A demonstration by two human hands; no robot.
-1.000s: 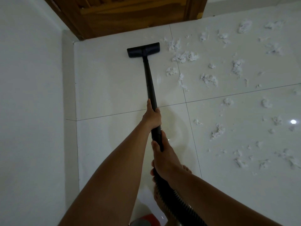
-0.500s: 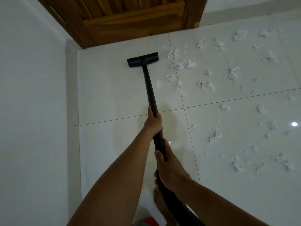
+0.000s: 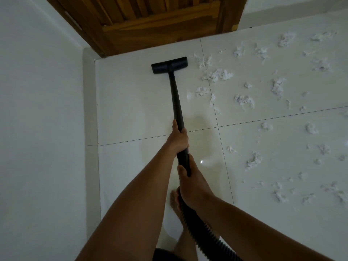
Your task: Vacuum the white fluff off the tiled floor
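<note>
Starting at the left of the frame: a plain white wall (image 3: 37, 129) fills that side, meeting the tiled floor (image 3: 131, 110) at a pale skirting strip. A wooden door (image 3: 150, 21) sits at upper centre.

Centre: the black vacuum head (image 3: 169, 65) lies flat on the floor just below the door, on a bare tile. Its black tube (image 3: 176, 102) runs down toward the lower middle. Left hand (image 3: 178, 138) is wrapped around the tube, fingers closed on it. Right hand (image 3: 192, 185) grips lower down, just below the left, where the tube meets the ribbed hose (image 3: 199, 230); its fingers are closed too. A bare foot (image 3: 176, 200) shows under the arms.

Right half: white fluff (image 3: 216, 75) is scattered in clumps over the tiles, nearest clumps just right of the vacuum head, not touching it; more lies toward the right edge.
</note>
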